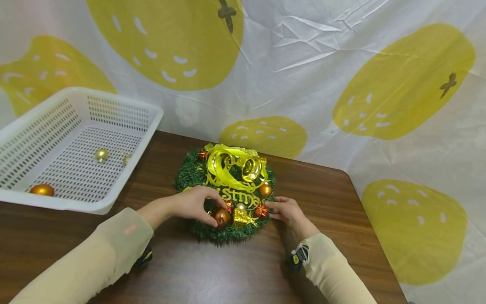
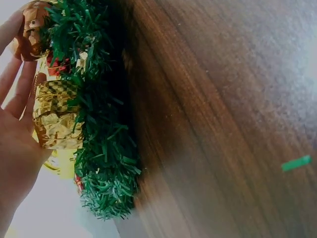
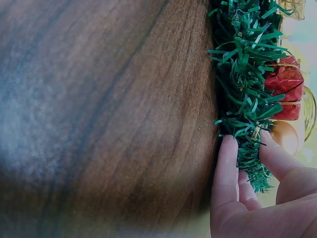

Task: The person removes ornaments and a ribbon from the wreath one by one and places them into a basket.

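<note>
A green tinsel Christmas wreath (image 1: 240, 233) lies on the table, dressed with a yellow ribbon bow, gold bells (image 1: 251, 169), gold lettering and small wrapped boxes. Between its thumb and fingers my left hand (image 1: 195, 204) pinches a copper-orange ball ornament (image 1: 222, 216) at the wreath's front left. In the left wrist view that ball (image 2: 30, 32) sits against the tinsel. On the opposite side my right hand (image 1: 289, 214) grips the wreath's rim, thumb above and fingers below. Near that thumb are a red gift box (image 3: 286, 88) and another orange ball (image 3: 284, 137).
A white perforated basket (image 1: 155, 122) stands at the left, holding an orange ball (image 1: 42, 190), a small gold ball (image 1: 101, 155) and another gold piece by its right wall. Behind the brown table (image 1: 315, 185) hangs a white cloth (image 1: 296, 76) printed with yellow fruit shapes.
</note>
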Tool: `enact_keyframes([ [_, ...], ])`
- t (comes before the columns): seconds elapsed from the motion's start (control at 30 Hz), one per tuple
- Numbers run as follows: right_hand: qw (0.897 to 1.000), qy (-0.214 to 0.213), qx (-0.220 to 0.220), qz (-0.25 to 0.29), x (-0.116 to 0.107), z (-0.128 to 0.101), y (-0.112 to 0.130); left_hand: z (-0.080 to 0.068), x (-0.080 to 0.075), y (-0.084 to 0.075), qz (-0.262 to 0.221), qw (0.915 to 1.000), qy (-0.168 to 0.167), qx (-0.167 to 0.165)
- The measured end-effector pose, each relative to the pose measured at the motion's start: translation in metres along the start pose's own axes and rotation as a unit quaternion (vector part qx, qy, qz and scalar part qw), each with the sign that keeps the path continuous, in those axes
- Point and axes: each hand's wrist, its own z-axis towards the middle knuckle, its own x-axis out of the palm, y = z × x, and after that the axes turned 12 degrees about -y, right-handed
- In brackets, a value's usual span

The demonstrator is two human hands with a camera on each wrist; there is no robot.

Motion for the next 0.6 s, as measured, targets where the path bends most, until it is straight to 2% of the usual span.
enact_keyframes([
  [0.17,1.0,-0.001,0.001,0.004,0.0,0.0,0.0,0.001,-0.003,0.0,-0.019,0.9998,-0.006,-0.003],
  [0.37,1.0,0.002,0.001,0.004,0.0,0.0,0.0,0.001,-0.008,0.0,-0.044,0.9985,-0.004,-0.031],
  [0.5,1.0,0.003,0.002,0.004,0.0,0.0,0.0,0.001,-0.014,0.0,-0.085,0.9951,-0.009,-0.049],
  [0.6,1.0,0.001,0.003,0.007,0.001,0.0,0.0,0.002,-0.017,0.001,-0.129,0.9895,-0.013,-0.063],
])
